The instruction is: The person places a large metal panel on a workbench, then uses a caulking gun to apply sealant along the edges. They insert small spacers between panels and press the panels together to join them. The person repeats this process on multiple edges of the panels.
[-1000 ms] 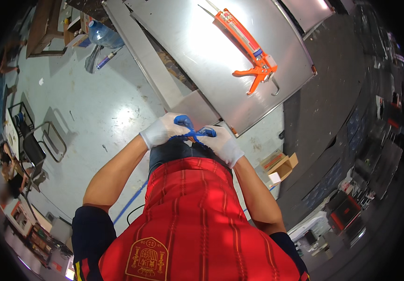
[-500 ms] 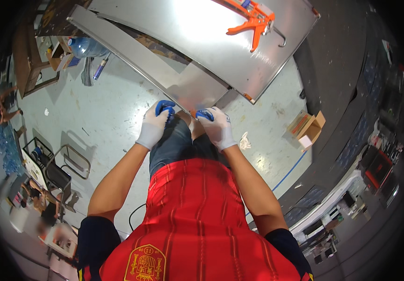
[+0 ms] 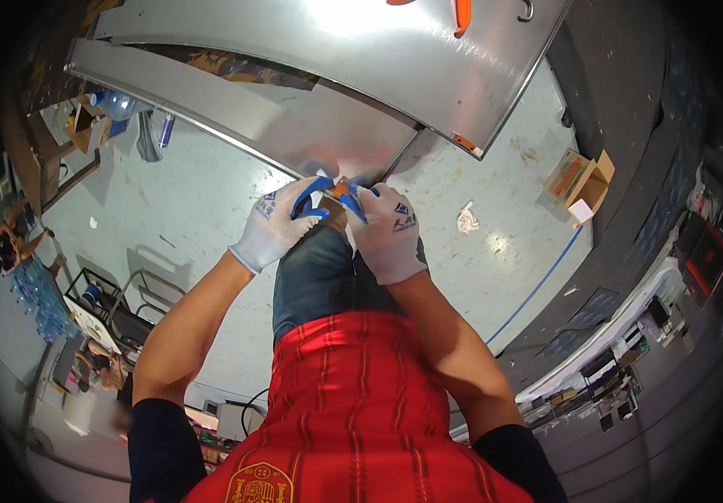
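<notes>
Both my hands wear white gloves with blue fingertips and meet over my knees, at the near edge of a narrow metal panel (image 3: 211, 90). My left hand (image 3: 282, 220) curls thumb and fingers about a small whitish bit that I cannot make out. My right hand (image 3: 385, 230) is closed, its fingertips at a small orange piece (image 3: 341, 191) by the panel's edge. Whether that piece is loose or fixed to the panel cannot be seen. Beyond lies a larger shiny metal panel (image 3: 412, 71), partly over the narrow one, with an orange patch at its near corner.
An orange caulking gun (image 3: 462, 15) lies on the large panel, cut off by the picture's top. An opened cardboard box (image 3: 583, 183) and a crumpled white scrap (image 3: 467, 217) are on the floor to the right. A folding chair (image 3: 139, 298) and bundled bottles (image 3: 41, 293) stand left.
My hands have come closer together around the orange piece, the right one turning inward. The view has shifted, so the panels and caulking gun sit higher in the picture.
</notes>
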The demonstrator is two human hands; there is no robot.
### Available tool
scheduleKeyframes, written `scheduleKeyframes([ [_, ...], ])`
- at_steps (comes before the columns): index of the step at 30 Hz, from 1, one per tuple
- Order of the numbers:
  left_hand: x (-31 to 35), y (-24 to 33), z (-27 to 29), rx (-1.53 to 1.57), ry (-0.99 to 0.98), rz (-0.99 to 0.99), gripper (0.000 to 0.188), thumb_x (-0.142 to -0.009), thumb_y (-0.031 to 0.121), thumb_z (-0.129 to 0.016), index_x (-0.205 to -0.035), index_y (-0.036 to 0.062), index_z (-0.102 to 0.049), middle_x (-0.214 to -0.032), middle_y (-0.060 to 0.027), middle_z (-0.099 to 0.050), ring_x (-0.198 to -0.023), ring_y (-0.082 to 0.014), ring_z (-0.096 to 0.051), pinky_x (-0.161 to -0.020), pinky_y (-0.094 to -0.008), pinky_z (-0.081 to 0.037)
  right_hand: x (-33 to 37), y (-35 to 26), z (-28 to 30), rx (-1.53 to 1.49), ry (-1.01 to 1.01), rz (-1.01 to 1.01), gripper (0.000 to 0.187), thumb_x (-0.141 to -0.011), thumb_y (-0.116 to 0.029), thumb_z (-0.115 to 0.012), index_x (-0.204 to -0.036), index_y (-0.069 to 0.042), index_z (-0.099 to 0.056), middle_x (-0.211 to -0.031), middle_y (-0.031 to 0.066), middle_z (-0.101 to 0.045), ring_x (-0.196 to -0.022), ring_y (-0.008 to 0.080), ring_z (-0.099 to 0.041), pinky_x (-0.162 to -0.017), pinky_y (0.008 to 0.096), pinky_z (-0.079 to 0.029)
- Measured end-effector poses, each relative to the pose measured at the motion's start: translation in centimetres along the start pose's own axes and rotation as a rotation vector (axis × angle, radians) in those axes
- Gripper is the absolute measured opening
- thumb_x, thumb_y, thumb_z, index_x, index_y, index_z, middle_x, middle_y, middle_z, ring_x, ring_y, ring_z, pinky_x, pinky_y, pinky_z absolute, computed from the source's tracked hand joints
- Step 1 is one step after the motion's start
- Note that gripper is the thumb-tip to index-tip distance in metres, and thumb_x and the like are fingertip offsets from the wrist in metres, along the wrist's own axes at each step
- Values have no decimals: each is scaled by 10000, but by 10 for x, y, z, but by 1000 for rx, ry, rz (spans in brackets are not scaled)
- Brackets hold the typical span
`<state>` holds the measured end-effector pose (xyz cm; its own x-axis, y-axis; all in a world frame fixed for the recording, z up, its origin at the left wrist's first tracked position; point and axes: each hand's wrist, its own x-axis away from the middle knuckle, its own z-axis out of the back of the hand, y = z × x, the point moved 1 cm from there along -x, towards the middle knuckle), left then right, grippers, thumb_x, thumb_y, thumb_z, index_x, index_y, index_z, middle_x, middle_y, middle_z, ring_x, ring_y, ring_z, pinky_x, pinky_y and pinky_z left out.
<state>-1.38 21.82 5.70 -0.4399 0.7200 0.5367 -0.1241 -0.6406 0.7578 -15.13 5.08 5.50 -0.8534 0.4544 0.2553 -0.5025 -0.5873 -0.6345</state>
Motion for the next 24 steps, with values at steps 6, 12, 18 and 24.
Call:
scheduleKeyframes([
  [6, -7, -13, -7, 236, -74, 202, 498, -943, 87, -720, -1431, 32, -634, -1301, -218, -729, -1161, -346, -727, -1012, -361, -556, 5, -6, 0, 124, 42, 80, 151, -858, -199, -805, -894, -114, -686, -852, 76, -634, -828, 291, -656, -730, 425, -488],
  [12, -9, -1, -6, 293, -68, 176, 501, -958, -17, -649, -1457, 29, -629, -1152, -74, -750, -954, -114, -688, -814, -270, -589, 5, -6, 3, 141, 42, 115, 147, -874, -191, -783, -920, -113, -667, -854, 74, -616, -849, 291, -655, -755, 427, -483],
  [18, -12, 4, -3, 279, -83, 185, 507, -946, -3, -681, -1450, 28, -633, -1132, -79, -755, -943, -120, -693, -820, -278, -592, 2, -4, 6, 151, 4, 122, 131, -882, -188, -763, -903, -107, -662, -868, 79, -629, -866, 293, -662, -765, 428, -485],
  [24, -14, 5, 1, 207, -117, 119, 479, -933, -19, -698, -1409, 17, -659, -1160, -109, -767, -985, -137, -715, -872, -291, -590, 2, -2, 5, 164, -6, 122, 113, -868, -177, -756, -883, -107, -668, -877, 80, -641, -866, 285, -665, -767, 421, -488],
])
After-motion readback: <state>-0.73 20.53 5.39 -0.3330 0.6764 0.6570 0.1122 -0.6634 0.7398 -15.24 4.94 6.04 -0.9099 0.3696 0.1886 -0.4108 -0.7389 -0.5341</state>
